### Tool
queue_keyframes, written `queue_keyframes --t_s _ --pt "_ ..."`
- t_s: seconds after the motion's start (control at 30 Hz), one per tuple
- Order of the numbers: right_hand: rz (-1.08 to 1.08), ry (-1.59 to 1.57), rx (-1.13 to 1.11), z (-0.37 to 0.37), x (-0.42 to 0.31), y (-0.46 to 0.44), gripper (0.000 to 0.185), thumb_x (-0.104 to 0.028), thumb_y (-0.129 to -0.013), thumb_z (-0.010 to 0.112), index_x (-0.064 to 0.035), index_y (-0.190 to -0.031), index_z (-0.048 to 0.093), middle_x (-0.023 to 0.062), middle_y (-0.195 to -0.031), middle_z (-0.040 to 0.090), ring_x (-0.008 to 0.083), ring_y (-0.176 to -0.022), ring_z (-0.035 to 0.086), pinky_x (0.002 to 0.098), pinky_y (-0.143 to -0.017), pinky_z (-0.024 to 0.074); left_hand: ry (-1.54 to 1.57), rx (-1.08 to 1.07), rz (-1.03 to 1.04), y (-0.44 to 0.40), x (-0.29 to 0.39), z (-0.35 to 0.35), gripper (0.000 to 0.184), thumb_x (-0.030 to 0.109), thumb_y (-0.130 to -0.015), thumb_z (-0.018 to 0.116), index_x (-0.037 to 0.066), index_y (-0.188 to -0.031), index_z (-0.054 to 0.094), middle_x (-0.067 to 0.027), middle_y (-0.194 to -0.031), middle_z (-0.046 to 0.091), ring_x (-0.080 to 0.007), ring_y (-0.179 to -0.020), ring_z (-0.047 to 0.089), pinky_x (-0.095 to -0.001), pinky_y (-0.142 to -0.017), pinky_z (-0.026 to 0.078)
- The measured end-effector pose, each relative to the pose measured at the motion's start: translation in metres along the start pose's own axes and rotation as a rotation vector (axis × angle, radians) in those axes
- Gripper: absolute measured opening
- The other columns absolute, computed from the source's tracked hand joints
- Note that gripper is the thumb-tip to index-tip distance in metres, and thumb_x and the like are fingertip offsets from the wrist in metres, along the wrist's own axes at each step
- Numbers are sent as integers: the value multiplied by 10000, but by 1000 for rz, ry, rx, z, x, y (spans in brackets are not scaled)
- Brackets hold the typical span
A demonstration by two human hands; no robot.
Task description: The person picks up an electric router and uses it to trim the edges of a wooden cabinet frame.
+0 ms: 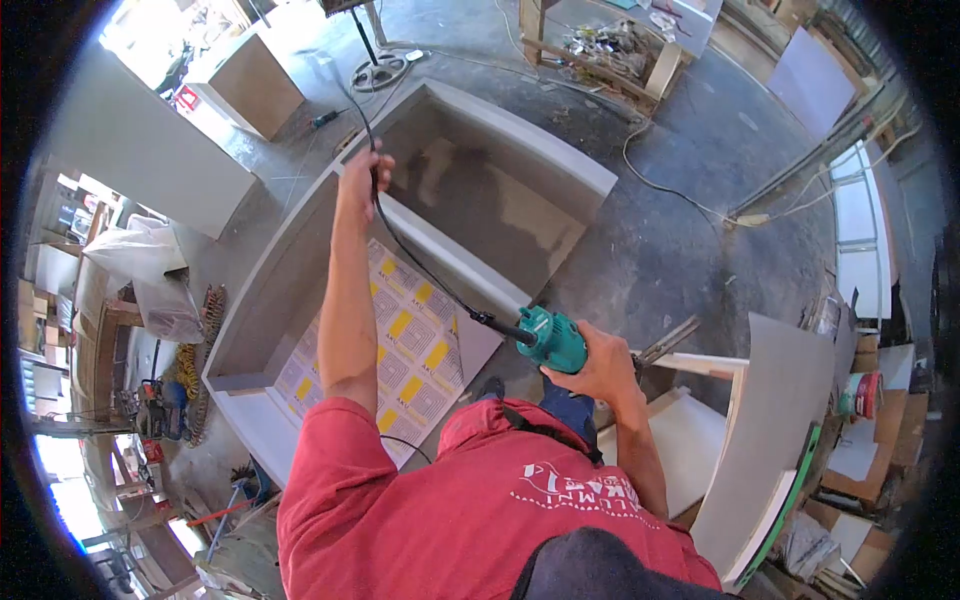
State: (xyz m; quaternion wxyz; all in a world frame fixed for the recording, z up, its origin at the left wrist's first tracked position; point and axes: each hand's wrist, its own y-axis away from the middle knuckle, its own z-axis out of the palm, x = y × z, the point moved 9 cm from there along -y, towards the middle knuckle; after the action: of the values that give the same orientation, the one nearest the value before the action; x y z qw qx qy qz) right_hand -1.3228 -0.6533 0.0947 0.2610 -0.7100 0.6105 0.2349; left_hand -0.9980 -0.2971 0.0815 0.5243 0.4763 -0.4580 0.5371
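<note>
My left hand (368, 178) is raised at the upper left with its fingers closed around a black power cord (415, 258). This cord slopes down to the end of a teal power tool (553, 340), which looks like a trim router. My right hand (600, 368) grips the tool's body; the palm hides part of it. Beneath my left arm lies a grey open cabinet frame (270, 240), with a yellow-and-white printed sheet (405, 335) inside its near section. The far section has a bare grey panel (480, 190).
At right, a curved grey panel (765, 420) leans beside a green-edged strip (785, 505). A wooden box (245, 85) stands upper left, beyond a grey board (150, 135). Cables (670, 185) run over the concrete floor (690, 250). A scrap-filled wooden bin (615, 60) stands at the back.
</note>
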Motion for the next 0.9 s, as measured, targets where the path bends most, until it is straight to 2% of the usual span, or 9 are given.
queue_keyframes --t_s 0.07,0.27,0.37,0.47,0.63,0.77,0.83,0.87,0.9 --pt "-39 -42 16 -16 32 -35 597 -459 -639 861 -45 -994 618 207 -818 668 430 -785 665 459 -676 526 123 78 -276 -4 -71 14 338 256 -987 554 2 -1198 624 -73 -856 672 -117 -683 600 -246 -581 471" --pt "64 -64 10 -85 143 -137 550 -402 -660 861 -35 -984 612 209 -817 668 446 -806 657 450 -683 524 252 184 -416 79 -312 25 330 276 -934 556 -32 -1007 653 -154 -998 696 -231 -828 641 -340 -750 516" --pt "70 -107 145 -130 202 -183 593 -500 -699 827 -22 -983 621 211 -817 683 440 -800 675 479 -682 527 191 307 -832 192 -376 67 312 288 -984 502 14 -1107 584 -193 -1017 699 -309 -931 679 -411 -752 536" --pt "108 -151 213 -171 236 -215 545 -431 -718 838 -11 -992 625 211 -824 688 417 -810 687 462 -695 531 207 490 -1019 260 -419 94 281 267 -953 546 22 -1086 585 -181 -981 705 -289 -823 694 -422 -682 550" --pt "158 -345 234 -211 314 -266 464 -320 -743 849 -4 -1014 644 164 -859 714 316 -813 711 422 -737 534 -343 364 -1368 262 -452 135 271 241 -862 634 63 -1062 591 -131 -879 715 -248 -655 680 -424 -560 534" --pt "149 -501 253 -234 387 -319 420 -283 -777 830 -12 -1053 665 100 -910 721 222 -844 685 385 -772 528 -365 352 -1166 165 -551 142 233 294 -881 619 96 -993 671 -74 -810 684 -226 -688 657 -403 -601 527" --pt "164 -484 239 -251 420 -353 405 -277 -798 810 -11 -1066 664 95 -929 718 211 -851 678 377 -776 527 -1571 -442 -390 46 -498 247 121 168 -679 718 57 -727 719 -150 -869 732 -324 -811 715 -435 -741 569" --pt "202 -494 239 -259 437 -361 390 -271 -820 791 -9 -1079 663 89 -948 714 200 -858 671 368 -779 526 -1415 -547 -503 18 -528 259 131 156 -711 679 38 -749 720 -158 -878 731 -324 -860 711 -447 -773 570" --pt "194 -475 208 -264 450 -372 390 -271 -820 791 -9 -1079 663 89 -948 714 200 -858 671 368 -779 526 -1516 -450 -231 -14 -505 291 182 208 -752 645 45 -782 718 -172 -861 716 -328 -876 704 -448 -767 565"
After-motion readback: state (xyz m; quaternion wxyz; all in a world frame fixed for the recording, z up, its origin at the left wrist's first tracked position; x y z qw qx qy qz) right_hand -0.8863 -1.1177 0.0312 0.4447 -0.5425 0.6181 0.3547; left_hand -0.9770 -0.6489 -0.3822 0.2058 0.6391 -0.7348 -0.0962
